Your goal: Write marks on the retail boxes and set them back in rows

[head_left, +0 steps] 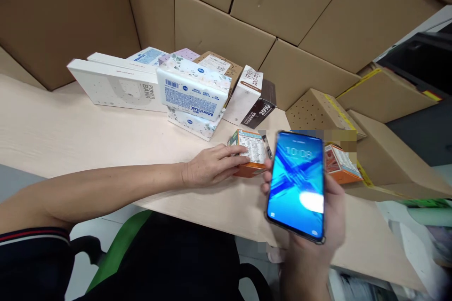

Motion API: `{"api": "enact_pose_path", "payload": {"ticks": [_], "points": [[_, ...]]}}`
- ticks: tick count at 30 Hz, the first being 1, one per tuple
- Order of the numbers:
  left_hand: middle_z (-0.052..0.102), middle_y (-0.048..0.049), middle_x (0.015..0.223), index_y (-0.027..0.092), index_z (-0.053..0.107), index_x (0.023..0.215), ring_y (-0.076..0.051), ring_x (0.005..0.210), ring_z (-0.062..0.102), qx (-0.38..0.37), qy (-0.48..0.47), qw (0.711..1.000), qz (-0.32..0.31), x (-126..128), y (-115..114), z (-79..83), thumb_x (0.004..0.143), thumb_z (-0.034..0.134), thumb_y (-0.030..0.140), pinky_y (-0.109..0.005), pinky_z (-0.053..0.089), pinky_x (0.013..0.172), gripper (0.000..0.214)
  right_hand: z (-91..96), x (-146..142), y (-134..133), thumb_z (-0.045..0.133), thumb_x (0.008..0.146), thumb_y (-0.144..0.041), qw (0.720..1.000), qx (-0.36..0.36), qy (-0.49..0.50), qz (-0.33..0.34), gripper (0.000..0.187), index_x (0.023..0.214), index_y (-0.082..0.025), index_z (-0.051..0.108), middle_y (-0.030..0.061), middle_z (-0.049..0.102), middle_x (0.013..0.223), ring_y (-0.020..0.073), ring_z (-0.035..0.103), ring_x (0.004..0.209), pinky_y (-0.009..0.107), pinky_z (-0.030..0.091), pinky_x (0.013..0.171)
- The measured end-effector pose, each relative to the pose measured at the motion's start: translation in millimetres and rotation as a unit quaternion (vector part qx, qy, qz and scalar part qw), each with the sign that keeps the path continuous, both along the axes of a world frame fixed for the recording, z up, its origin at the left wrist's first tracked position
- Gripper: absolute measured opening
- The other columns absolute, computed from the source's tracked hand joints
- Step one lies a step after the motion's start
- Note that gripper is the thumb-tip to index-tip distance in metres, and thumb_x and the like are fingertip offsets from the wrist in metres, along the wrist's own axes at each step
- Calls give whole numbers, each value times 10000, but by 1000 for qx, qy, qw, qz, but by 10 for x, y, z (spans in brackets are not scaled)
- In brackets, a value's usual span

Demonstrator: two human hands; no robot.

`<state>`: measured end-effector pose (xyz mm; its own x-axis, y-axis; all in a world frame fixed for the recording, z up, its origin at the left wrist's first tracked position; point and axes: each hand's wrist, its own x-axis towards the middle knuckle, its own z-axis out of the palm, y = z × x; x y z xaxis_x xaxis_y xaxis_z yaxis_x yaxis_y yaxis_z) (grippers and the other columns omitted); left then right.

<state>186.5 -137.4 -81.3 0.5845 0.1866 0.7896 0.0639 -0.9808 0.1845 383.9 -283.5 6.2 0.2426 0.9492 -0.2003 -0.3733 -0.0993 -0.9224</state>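
Observation:
My right hand [334, 202] is closed around a smartphone [296, 183], held upright above the table. Its screen is lit blue, shows 10:08 and carries a bright glare spot. On the left, my left hand [212, 165] lies with stretched fingers across the top and near side of a small orange-and-white carton [251, 148] on the table. A thin dark pen-like item [267, 146] is beside that carton, partly hidden. Behind the phone, another orange carton [342, 164] shows in part.
Tissue packs [194, 87], flat white power bank boxes [116, 82], a white carton [243, 96] and a dark carton [261, 106] stand at the back of the light wooden table [123, 131]. Cardboard boxes [219, 23] wall off the rear. An open cardboard box [381, 150] is at right.

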Motion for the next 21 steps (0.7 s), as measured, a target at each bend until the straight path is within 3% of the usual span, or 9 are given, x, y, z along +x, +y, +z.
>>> {"api": "enact_pose_path", "payload": {"ticks": [3, 5, 9, 12, 17, 19, 21], "points": [[655, -168, 1363, 183, 553, 1369, -233, 1193, 698, 3, 6, 1000, 7, 7, -9, 1, 1034, 533, 219, -365, 633, 926, 338, -64, 443, -148, 269, 962, -689, 968, -30, -234, -88, 748, 1545, -256, 448, 172, 641, 1435, 383, 687, 1216, 594, 567, 982], [656, -160, 1360, 189, 547, 1362, -227, 1195, 697, 5, 6, 1000, 12, 15, -15, 8, 1043, 517, 224, -362, 636, 920, 323, -159, 727, -248, 426, 925, -672, 919, -96, -354, -144, 705, 1475, -239, 506, 181, 645, 1414, 409, 677, 1217, 609, 543, 1015], [652, -169, 1329, 161, 558, 1323, -227, 1120, 714, 16, -6, 1000, 17, 25, -19, 18, 1042, 521, 223, -366, 652, 881, 289, -396, 1031, -394, 563, 852, -654, 777, -179, -600, -71, 702, 1382, -193, 578, 179, 639, 1411, 412, 591, 1306, 603, 441, 1130], [600, -170, 1358, 174, 554, 1332, -197, 1057, 708, 9, -9, 1000, 17, 19, -11, 9, 1034, 531, 216, -350, 660, 865, 302, -548, 1029, -422, 494, 867, -653, 707, -183, -683, -13, 790, 1418, -90, 561, 241, 607, 1429, 431, 551, 1331, 589, 422, 1141], [520, -168, 1397, 201, 528, 1370, -213, 1122, 668, -5, 1, 1000, 11, 3, 3, -4, 1014, 547, 197, -325, 664, 819, 357, -644, 969, -393, 433, 919, -595, 636, -190, -747, 32, 767, 1436, -43, 557, 269, 622, 1371, 455, 562, 1259, 606, 438, 1099], [513, -169, 1401, 206, 511, 1392, -224, 1154, 656, -10, 5, 1000, 7, -1, 4, 0, 1010, 549, 189, -330, 663, 827, 385, -590, 946, -372, 446, 931, -592, 620, -193, -759, 48, 743, 1426, -51, 569, 267, 619, 1385, 462, 554, 1268, 619, 427, 1105], [511, -174, 1405, 205, 494, 1412, -237, 1184, 646, -18, 9, 1000, 1, -6, 1, 7, 1004, 549, 183, -351, 661, 861, 412, -470, 873, -323, 490, 926, -628, 622, -172, -762, 53, 752, 1437, -81, 558, 259, 589, 1436, 463, 534, 1310, 623, 427, 1109]]}}
